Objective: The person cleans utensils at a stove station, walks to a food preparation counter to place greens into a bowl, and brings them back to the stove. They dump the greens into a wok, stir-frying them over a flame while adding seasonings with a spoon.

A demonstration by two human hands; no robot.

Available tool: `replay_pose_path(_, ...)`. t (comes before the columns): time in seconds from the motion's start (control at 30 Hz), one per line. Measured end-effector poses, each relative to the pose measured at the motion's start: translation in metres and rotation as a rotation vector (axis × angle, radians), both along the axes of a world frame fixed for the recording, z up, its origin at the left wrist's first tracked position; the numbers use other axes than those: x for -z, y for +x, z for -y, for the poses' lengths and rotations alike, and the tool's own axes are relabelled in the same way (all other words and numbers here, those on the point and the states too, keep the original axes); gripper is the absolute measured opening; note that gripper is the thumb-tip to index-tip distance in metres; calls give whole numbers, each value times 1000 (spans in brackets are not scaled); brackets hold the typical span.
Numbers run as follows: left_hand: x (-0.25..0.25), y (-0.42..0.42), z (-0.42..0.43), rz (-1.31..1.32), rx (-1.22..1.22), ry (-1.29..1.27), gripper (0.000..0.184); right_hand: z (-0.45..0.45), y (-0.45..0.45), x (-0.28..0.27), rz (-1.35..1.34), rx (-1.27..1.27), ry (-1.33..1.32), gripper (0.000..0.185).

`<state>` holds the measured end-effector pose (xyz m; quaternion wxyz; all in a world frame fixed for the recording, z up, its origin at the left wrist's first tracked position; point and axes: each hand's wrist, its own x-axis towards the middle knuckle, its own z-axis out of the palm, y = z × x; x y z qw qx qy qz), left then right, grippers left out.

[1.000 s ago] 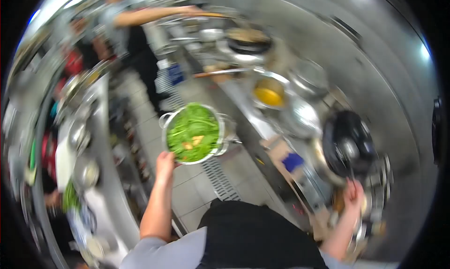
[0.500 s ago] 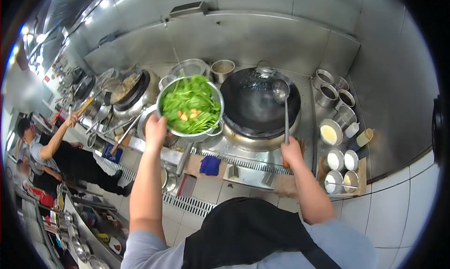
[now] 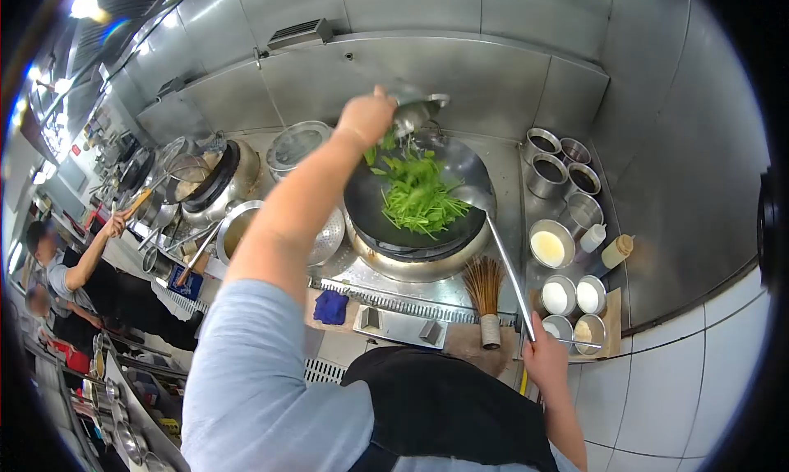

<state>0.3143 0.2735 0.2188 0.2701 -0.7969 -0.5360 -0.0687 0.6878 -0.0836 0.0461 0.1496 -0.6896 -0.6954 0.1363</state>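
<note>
My left hand (image 3: 370, 120) is closed on a metal pot (image 3: 417, 115) with loop handles, tipped over the back of the wok and blurred by motion. Leafy green vegetables (image 3: 421, 194) lie in the black wok (image 3: 363, 205), and a few leaves show just under the pot's rim. In my right hand (image 3: 546, 353) is the long handle of a metal ladle (image 3: 508, 271). The ladle's bowl rests low inside the wok's right side, touching or right beside the greens. The yellow-brown pieces seen earlier among the leaves are hidden.
A bamboo brush (image 3: 485, 295) and a blue cloth (image 3: 331, 307) lie along the stove's front. Seasoning tins (image 3: 559, 294) and squeeze bottles (image 3: 616, 251) stand at right. A perforated strainer (image 3: 327, 235) is left of the wok. Another person (image 3: 90, 267) works at far left.
My left hand has carried the pot from left of the wok to above it and tipped it; the greens have dropped in. My right hand has moved down and right, the ladle lower in the wok.
</note>
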Motion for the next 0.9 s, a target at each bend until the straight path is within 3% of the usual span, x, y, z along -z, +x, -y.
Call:
replay_pose_path(0.1,-59,-5,40,51,19,103,26,-3,19,-13,170,-29,54,67)
replay_pose_path(0.17,-54,-5,60,121,41,189,26,-13,26,-24,198,-43,98,67)
replay_pose_path(0.23,-15,-1,80,49,-10,245,24,-29,25,-41,275,-66,119,67)
replay_pose_path(0.27,32,-1,72,-231,49,294,21,-40,20,-48,281,-71,115,67)
replay_pose_path(0.3,72,0,73,-248,195,39,18,-52,13,-51,301,-74,157,67)
replay_pose_path(0.33,96,-9,56,-225,150,4,18,-57,9,-53,325,-80,206,66)
replay_pose_path(0.37,92,-19,52,-61,88,-32,17,-60,6,-55,318,-70,168,65)
replay_pose_path(0.4,91,-27,48,-59,84,-16,17,-62,4,-53,322,-72,184,65)
replay_pose_path(0.47,97,-48,55,343,-201,25,17,-63,2,-44,300,-66,182,61)
replay_pose_path(0.53,100,-81,58,756,-187,166,16,-81,-5,-42,263,-84,159,60)
replay_pose_path(0.7,109,-150,117,1312,-306,294,20,-148,-63,-20,95,-49,141,58)
replay_pose_path(0.73,127,-173,125,1400,-318,274,20,-160,-72,-14,83,-23,97,57)
replay_pose_path(0.77,157,-199,128,1648,-159,282,18,-166,-84,-15,95,-13,114,56)
replay_pose_path(0.8,149,-202,167,1517,-330,337,17,-172,-95,-16,89,-7,86,55)
replay_pose_path(0.83,119,-196,223,1903,-303,178,17,-179,-101,-6,56,-29,105,54)
replay_pose_path(0.87,155,-224,245,1818,-379,292,19,-190,-104,4,63,-60,73,55)
replay_pose_path(0.9,158,-236,286,1993,-419,312,20,-209,-89,41,115,-149,199,51)
